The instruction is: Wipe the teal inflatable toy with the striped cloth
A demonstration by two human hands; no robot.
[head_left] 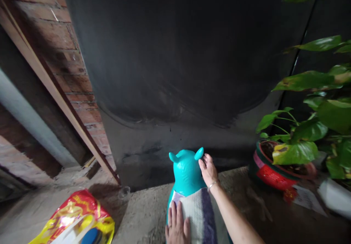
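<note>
A teal inflatable-looking animal figure [188, 171] with two small ears stands low in the middle of the view, facing a dark panel. Over its back lies a white and purple striped cloth [195, 209]. My left hand [177, 225] rests flat on the cloth, fingers stretched out, with a ring on one finger. Beside the figure's right ear [199, 153] is my right hand [208, 170], its fingers loosely curved and apart, the thumb at the ear's base. A bracelet circles that wrist. The lower part of the figure is cut off by the frame.
A dark panel [178, 72] stands in front, with a brick wall [74, 79] and wooden post [60, 94] at left. On the floor lies a red and yellow plastic bag [79, 214]. At right is a leafy plant [309, 130] in a red-green pot [274, 176].
</note>
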